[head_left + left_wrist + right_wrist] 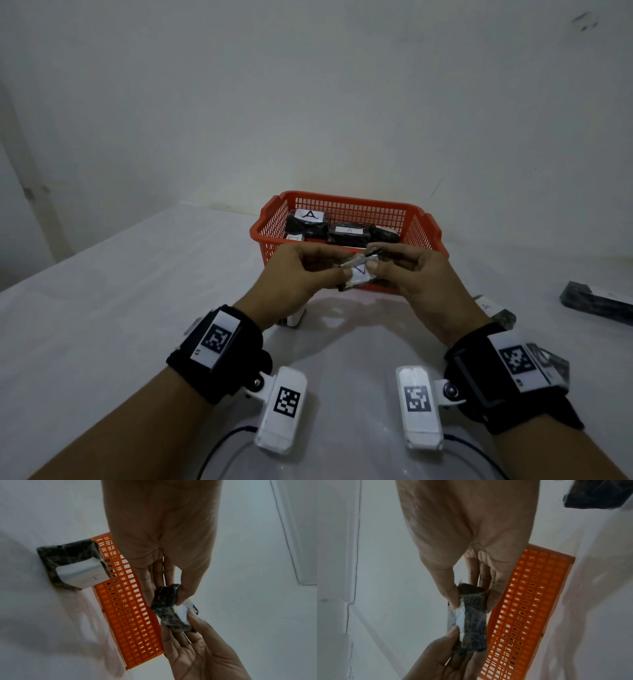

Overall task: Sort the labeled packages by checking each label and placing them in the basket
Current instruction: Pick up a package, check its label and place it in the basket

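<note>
Small dark package (356,274) with a white label is held up just in front of the orange basket (424,236), near its front rim. Left hand (294,277) and right hand (411,279) each pinch one end between thumb and fingertips. Step in hand: label check — the mark looks like an inverted A, though it's too small to be sure. Basket holds A-labelled packages (308,222). More packages wait on the table (137,291) to the right (493,310). Next move, I'd judge: confirm the letter, then drop it over the rim — one hand must let go first.
</note>
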The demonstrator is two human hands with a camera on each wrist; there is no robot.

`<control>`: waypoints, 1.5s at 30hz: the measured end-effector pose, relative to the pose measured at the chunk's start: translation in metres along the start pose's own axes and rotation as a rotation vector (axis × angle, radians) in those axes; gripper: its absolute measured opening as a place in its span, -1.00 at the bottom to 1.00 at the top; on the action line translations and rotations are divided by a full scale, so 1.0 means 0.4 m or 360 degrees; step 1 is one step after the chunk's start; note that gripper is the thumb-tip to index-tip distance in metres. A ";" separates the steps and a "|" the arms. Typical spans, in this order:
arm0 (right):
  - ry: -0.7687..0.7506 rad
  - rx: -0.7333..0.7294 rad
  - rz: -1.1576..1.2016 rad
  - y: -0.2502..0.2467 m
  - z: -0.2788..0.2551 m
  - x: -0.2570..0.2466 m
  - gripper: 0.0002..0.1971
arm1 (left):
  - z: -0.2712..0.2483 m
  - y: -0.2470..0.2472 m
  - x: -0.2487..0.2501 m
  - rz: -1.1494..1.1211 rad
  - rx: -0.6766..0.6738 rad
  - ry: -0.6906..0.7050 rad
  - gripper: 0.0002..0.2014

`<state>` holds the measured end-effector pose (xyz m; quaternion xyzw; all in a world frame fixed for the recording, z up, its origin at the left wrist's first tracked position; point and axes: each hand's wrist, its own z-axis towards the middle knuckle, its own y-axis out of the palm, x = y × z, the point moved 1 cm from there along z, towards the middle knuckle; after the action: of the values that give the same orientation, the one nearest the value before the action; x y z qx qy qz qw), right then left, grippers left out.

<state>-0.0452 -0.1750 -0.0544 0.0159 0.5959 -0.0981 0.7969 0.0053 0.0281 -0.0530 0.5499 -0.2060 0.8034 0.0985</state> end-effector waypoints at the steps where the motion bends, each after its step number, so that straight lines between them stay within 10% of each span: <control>1: -0.0009 0.0000 0.0015 0.000 0.000 0.000 -0.67 | 0.001 -0.001 0.001 -0.0014 0.0008 -0.0010 -0.70; 13: 0.0282 -0.0262 0.0480 0.033 -0.014 -0.021 -0.64 | -0.005 0.008 0.007 -0.0093 -0.0032 0.0111 -0.59; 23: 0.0007 -0.0123 0.0136 0.009 -0.006 -0.014 -0.68 | -0.005 0.002 -0.003 -0.0153 -0.0252 0.0002 -0.47; 29: 0.0139 -0.0244 0.0408 0.025 0.004 -0.003 -0.36 | 0.004 0.000 -0.002 -0.0301 -0.0001 -0.0025 -0.71; 36: 0.0037 -0.0135 0.0218 0.015 0.003 0.011 -0.71 | 0.003 0.003 0.005 -0.0183 -0.0059 -0.0077 -0.63; 45: -0.0019 -0.0151 0.0121 0.018 -0.007 -0.007 -0.64 | -0.002 0.002 0.003 -0.0182 -0.0091 -0.0124 -0.43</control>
<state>-0.0474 -0.1670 -0.0532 0.0001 0.5940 -0.0394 0.8035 0.0040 0.0276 -0.0523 0.5886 -0.2008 0.7683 0.1517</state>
